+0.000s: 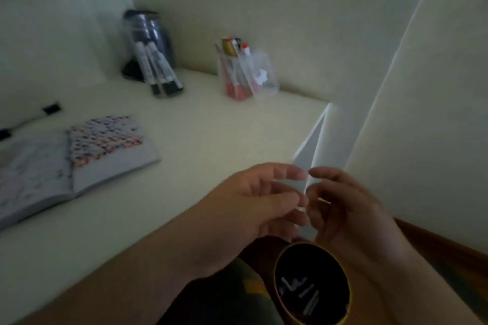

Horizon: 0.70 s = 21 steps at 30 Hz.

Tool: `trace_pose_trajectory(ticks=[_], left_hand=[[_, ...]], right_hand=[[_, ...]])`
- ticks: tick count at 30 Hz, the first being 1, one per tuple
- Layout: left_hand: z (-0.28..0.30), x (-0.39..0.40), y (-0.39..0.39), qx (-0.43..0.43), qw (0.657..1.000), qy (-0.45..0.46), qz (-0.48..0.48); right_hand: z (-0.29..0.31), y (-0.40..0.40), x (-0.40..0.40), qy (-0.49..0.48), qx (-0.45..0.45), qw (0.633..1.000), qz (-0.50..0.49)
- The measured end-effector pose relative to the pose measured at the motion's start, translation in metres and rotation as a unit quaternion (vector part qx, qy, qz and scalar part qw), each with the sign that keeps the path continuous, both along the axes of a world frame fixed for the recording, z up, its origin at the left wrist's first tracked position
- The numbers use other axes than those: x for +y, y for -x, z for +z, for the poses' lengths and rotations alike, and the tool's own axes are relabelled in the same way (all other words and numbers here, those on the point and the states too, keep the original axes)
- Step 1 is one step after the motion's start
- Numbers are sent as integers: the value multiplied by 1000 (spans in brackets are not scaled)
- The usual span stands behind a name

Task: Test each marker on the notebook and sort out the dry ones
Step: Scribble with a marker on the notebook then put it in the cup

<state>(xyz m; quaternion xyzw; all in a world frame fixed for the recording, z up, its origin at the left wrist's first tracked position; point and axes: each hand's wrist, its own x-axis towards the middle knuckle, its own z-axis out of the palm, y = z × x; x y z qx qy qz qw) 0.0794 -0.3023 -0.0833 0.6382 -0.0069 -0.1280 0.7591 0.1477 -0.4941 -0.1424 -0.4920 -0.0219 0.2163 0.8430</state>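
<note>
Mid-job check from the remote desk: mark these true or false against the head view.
1. The notebook lies open on the desk. True.
2. The left hand rests on the notebook. False: it is raised over the desk's near edge, close to the right hand.
3. A dark round container with pale sticks inside sits below the hands. True.
4. The clear holder of coloured markers lies tipped over. False: it stands upright by the wall.
5. Both hands meet at a pale, blurred marker. True.
</note>
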Motion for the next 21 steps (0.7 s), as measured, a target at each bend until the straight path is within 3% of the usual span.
trace_pose_trajectory(ticks=[2, 4, 7, 10, 14, 18, 19, 21], left_hand=[[48, 31, 23, -43, 997, 69, 8], [84, 66, 38, -99, 991, 56, 63], [102, 136, 37, -142, 957, -83, 239], [80, 229, 26, -104, 901, -213, 363], [38, 345, 27, -13, 787, -404, 466], [11, 419, 38, 57, 626, -635, 450], [5, 428, 40, 73, 598, -670, 434], [-8, 436, 39, 82, 574, -698, 420]], right_hand=[[54, 5, 42, -19, -85, 995, 49], [90, 6, 89, -24, -145, 985, 88], [116, -2, 169, 22, -211, 969, 127], [123, -14, 249, 100, -250, 947, 177], [102, -32, 337, 242, -334, 882, 230], [82, -52, 387, 389, -457, 760, 249], [76, -56, 394, 401, -467, 746, 252], [61, -63, 401, 397, -476, 752, 225]])
